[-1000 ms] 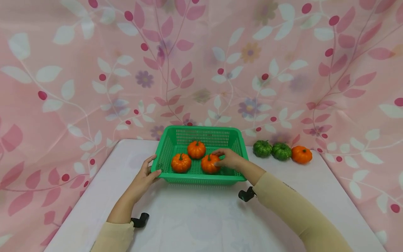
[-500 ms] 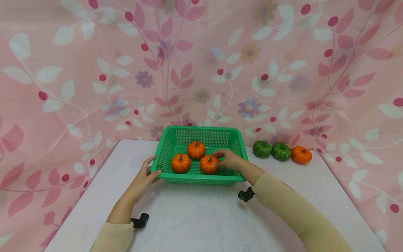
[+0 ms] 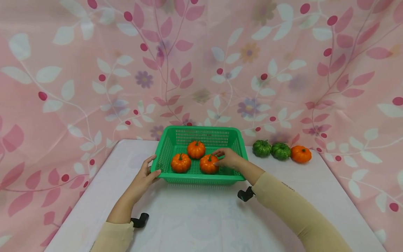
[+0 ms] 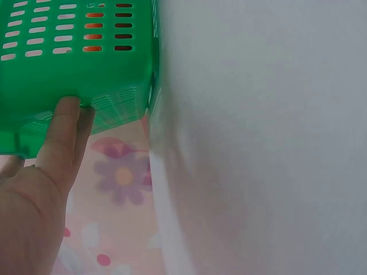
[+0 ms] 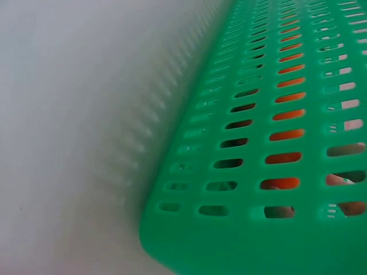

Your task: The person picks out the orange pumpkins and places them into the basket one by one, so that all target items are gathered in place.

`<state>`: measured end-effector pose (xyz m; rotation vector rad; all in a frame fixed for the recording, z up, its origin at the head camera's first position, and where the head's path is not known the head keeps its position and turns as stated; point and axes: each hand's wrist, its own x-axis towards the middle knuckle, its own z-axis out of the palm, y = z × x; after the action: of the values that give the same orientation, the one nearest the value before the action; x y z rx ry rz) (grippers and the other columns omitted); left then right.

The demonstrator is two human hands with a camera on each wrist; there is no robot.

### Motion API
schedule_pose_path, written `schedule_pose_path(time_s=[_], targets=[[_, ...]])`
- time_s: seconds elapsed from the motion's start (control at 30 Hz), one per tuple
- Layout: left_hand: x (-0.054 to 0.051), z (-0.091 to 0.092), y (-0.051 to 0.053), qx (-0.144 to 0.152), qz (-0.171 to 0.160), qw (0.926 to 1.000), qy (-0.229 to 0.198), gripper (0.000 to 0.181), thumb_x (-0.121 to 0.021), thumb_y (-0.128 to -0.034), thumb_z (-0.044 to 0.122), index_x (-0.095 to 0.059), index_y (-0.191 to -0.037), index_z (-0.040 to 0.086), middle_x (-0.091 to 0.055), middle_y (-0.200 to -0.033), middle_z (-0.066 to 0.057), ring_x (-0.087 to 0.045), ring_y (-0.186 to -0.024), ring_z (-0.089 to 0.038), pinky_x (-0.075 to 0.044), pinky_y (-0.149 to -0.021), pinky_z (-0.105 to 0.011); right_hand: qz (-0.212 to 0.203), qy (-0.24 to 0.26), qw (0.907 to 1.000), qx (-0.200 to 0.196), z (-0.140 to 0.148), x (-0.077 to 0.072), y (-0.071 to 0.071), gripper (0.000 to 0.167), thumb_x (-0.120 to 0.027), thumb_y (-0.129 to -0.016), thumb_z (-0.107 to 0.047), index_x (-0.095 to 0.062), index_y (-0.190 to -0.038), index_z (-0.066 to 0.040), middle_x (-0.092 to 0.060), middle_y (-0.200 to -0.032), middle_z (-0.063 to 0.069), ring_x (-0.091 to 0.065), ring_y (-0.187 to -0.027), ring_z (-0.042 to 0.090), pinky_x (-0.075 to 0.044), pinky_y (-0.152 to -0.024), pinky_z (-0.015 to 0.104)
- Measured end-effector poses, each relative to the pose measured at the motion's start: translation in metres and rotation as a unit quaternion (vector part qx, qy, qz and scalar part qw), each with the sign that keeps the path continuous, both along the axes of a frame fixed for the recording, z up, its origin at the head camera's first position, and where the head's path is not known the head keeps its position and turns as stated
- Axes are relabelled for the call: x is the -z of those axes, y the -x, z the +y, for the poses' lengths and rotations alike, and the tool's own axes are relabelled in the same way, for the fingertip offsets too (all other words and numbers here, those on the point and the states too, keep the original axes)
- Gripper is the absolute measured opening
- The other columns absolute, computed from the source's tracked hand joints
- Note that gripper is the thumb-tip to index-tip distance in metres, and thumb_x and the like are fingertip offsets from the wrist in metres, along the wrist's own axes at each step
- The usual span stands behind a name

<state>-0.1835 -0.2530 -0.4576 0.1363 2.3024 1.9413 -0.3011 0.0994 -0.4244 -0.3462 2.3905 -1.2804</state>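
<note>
A green slotted basket [image 3: 201, 177] stands on the white table with three small orange pumpkins in it: one at the back [image 3: 196, 149], one at front left [image 3: 181, 163] and one at front right [image 3: 207, 165]. The left hand [image 3: 147, 177] grips the basket's left rim near its front corner; in the left wrist view its fingers [image 4: 64, 134] lie along the green wall. Reaching inside over the right part, the right hand [image 3: 230, 159] holds the front-right pumpkin between thumb and fingers. The right wrist view shows the basket's wall [image 5: 241, 240], with orange and bits of skin through the slots.
Right of the basket, along the table's back edge, two green pumpkins [image 3: 261, 148] [image 3: 281, 151] and another orange pumpkin [image 3: 301, 154] sit in a row. A pink floral cloth [image 3: 201, 63] hangs behind the white table [image 3: 195, 217].
The front-right pumpkin has shifted slightly to the left, with the right hand staying at its side. The left hand and the basket have not visibly moved.
</note>
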Motion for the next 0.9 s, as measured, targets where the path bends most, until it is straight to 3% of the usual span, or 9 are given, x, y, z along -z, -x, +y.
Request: schedule_pose_path(time_s=[0.23,0.67,0.9], targets=[[0.000,0.000,0.000,-0.001,0.001,1.0000,-0.001,0.072,-0.053,-0.1060,0.023,-0.006,-0.161,0.023,-0.036,-0.149,-0.029,-0.045,-0.134,-0.041,-0.041,-0.110,-0.047,0.035,-0.014,0.9993,-0.008,0.004,-0.009,-0.003,0.041,-0.073,-0.092,-0.006,-0.062,-0.131,-0.005,-0.053,-0.138,0.020,-0.054,-0.121,0.036,-0.055,-0.092,0.042],[-0.001,0.001,0.000,-0.002,-0.001,1.0000,-0.004,0.072,-0.053,-0.1059,0.022,-0.007,-0.161,0.023,-0.036,-0.149,-0.028,-0.045,-0.134,-0.040,-0.042,-0.109,-0.045,0.064,0.025,0.9976,-0.007,0.019,-0.035,-0.019,0.036,-0.067,-0.098,-0.018,-0.062,-0.132,-0.008,-0.056,-0.136,0.017,-0.057,-0.121,0.035,-0.054,-0.096,0.047],[0.000,0.001,0.000,-0.005,0.001,1.0000,-0.002,0.071,-0.053,-0.1059,0.021,-0.008,-0.161,0.023,-0.038,-0.147,-0.028,-0.046,-0.132,-0.039,-0.043,-0.109,-0.044,0.092,0.008,0.9957,-0.005,0.032,-0.047,-0.030,0.038,-0.065,-0.100,-0.025,-0.060,-0.135,-0.011,-0.057,-0.135,0.014,-0.056,-0.123,0.035,-0.052,-0.098,0.048]])
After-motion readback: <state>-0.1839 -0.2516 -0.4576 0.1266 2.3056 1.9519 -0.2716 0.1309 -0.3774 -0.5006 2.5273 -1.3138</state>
